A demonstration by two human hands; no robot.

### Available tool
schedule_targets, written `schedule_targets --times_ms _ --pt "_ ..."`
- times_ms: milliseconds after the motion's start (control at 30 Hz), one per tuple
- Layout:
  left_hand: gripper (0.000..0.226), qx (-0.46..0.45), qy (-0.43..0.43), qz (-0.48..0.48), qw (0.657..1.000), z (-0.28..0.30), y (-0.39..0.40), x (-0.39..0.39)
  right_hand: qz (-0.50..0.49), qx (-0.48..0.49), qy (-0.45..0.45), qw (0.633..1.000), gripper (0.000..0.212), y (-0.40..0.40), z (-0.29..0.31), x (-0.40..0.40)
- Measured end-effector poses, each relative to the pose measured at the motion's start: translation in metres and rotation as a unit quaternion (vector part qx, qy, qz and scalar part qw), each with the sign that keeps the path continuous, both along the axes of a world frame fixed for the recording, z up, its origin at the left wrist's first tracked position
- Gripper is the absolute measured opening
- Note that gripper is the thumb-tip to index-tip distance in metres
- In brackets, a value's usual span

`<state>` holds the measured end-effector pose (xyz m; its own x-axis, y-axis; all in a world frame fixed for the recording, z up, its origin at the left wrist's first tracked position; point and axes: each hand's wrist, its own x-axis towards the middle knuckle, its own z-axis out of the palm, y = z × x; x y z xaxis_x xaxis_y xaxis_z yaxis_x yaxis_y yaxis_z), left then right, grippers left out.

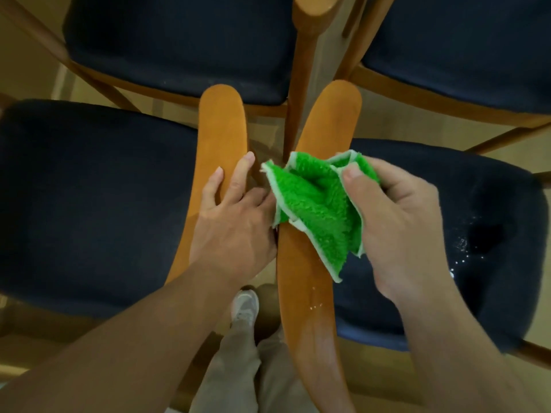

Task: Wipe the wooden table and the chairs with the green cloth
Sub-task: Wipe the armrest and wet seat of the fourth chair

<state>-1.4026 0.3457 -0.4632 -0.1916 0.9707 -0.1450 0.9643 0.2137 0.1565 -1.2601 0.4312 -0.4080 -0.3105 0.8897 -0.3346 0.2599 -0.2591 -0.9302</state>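
The green cloth (316, 207) is bunched over the curved wooden top rail (301, 308) of the right chair. My right hand (399, 231) pinches the cloth's right side, thumb on top. My left hand (235, 219) rests on the wooden top rail (222, 129) of the left chair, two fingers straight along the wood; its inner fingers reach toward the cloth's left edge and are partly hidden. Small water drops glisten on the right rail below the cloth. The table is out of view.
Several chairs with dark blue seat cushions (89, 204) stand close together: two near, two further off (179, 46). The right seat (465, 242) has white specks on it. My legs and a shoe (244, 305) show between the near chair backs, above a pale floor.
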Motion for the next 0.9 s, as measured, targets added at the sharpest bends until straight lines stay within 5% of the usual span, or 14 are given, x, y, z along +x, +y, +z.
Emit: schedule_targets --times_ms 100,267,467,633,900 --pt "0.052 -0.005 -0.001 -0.008 1.0 -0.001 0.0 -0.002 -0.063 -0.031 -0.069 0.995 0.02 0.007 -0.012 -0.003" --pt "0.059 -0.048 0.014 -0.001 0.999 0.003 0.001 -0.002 -0.136 0.114 -0.184 0.967 0.024 0.004 -0.024 -0.006" --pt "0.055 -0.072 0.016 -0.011 0.997 0.009 0.003 -0.002 0.086 0.068 -0.322 0.94 0.074 -0.022 -0.033 -0.038" --pt "0.06 -0.093 0.027 -0.005 0.995 0.011 0.003 0.0 0.073 0.109 -0.297 0.946 0.073 0.004 -0.042 -0.052" --pt "0.062 -0.12 0.027 -0.018 0.992 0.013 0.001 0.003 0.088 0.015 -0.251 0.964 0.08 -0.064 -0.043 0.0"
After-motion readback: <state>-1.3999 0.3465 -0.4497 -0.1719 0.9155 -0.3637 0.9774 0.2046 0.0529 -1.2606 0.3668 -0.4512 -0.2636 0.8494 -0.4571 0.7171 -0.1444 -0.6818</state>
